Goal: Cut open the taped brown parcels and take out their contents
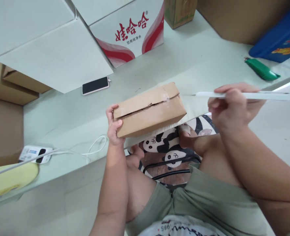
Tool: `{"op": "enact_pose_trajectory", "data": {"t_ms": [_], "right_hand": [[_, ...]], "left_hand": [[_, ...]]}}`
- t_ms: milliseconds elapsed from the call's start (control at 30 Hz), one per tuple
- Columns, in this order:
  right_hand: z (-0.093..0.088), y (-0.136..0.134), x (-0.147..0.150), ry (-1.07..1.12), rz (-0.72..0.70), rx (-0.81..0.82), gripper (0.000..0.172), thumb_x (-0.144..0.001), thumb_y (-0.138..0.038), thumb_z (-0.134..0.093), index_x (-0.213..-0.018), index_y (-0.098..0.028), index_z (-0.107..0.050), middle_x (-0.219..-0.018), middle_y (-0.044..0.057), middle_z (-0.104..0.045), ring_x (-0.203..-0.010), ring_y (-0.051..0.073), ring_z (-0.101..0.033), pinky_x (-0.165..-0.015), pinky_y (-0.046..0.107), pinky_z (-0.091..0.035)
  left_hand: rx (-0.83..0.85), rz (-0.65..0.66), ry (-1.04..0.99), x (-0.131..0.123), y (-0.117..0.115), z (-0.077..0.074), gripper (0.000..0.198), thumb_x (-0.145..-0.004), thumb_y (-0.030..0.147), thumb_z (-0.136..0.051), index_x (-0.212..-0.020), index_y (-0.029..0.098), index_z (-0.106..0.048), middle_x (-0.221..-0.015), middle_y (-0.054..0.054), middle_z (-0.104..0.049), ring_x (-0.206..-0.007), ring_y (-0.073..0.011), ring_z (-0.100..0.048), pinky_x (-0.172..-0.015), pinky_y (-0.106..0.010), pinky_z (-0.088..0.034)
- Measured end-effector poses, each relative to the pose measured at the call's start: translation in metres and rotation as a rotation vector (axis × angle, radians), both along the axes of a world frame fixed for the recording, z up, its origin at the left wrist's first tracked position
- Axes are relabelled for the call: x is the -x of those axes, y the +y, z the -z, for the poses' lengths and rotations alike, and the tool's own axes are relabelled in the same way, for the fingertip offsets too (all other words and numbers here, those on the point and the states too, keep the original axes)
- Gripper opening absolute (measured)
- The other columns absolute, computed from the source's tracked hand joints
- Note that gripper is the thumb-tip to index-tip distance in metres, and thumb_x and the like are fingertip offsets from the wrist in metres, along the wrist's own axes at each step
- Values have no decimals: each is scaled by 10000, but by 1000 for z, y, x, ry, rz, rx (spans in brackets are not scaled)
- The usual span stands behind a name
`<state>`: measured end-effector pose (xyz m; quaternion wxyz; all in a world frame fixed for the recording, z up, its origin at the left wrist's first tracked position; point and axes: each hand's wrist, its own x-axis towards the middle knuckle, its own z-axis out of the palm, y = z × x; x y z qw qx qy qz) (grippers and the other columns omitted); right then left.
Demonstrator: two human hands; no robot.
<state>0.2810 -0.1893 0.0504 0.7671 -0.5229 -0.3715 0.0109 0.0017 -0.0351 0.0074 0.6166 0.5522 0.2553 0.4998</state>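
Note:
A brown cardboard box (152, 118) is tilted over the front edge of the pale table, with a dark gap along its seam and a strip of clear tape near its right end. My left hand (115, 126) grips the box's left end, thumb on the near face and fingers on the far one. To the right of the box, my right hand (235, 103) is closed around a slim white tool (270, 95). The tool's thin tip points left and lies close to the box's right end; whether they touch I cannot tell.
A phone (95, 86) lies beyond the box, near a red-and-white carton (132, 36). At the right are a green comb (262, 69) and a blue container (280, 36). A white power strip (35, 154) with cables and a yellow item (12, 178) sit at the left.

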Motion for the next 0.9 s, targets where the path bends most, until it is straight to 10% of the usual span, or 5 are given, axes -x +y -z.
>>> {"op": "enact_pose_trajectory", "data": {"t_ms": [100,200,367,700,900], "right_hand": [[16,10,-23,39,85,29,148,-944,-342,-597,-879,-252,-694,-555,-47,-555,-443,109,-534,-400,234,-366],[36,22,-44,-214,82,525,236,-918,-301,-600,-1132,-239,-678,-920,48,-727,-806,197,-698,-702,350,-561],[68,46,-63,-529,-21,1091,538,-795,-155,-563,-1325,-167,-656,-1301,188,-669,-1199,381,-636,-1027,575,-514],[16,21,-3,-451,-173,460,143,-903,-262,-599,-883,-239,-739,-907,48,-755,-871,216,-714,-839,402,-597],[9,11,6,-374,-552,377,433,-897,-530,-733,-1265,-302,-729,-1322,50,-731,-1310,283,-651,-1167,479,-507]], "left_hand": [[-6,-8,12,1,1,2,577,-662,481,-818,-1188,330,-637,-1148,-14,-594,-1059,-226,-609,-925,-316,-515],[-16,-34,20,0,1,4,607,-670,494,-808,-1217,335,-596,-1148,-17,-589,-1060,-224,-615,-929,-321,-516],[-8,-102,17,-5,2,7,620,-690,548,-776,-1210,340,-509,-1026,-5,-599,-956,-209,-646,-878,-332,-534],[-47,-358,-17,-12,-5,0,382,-763,559,-680,-834,241,-480,-1050,-40,-593,-978,-204,-605,-889,-333,-503],[-230,-409,55,-2,0,2,325,-724,472,-804,-705,210,-612,-941,-35,-561,-955,-201,-574,-917,-349,-487]]}}
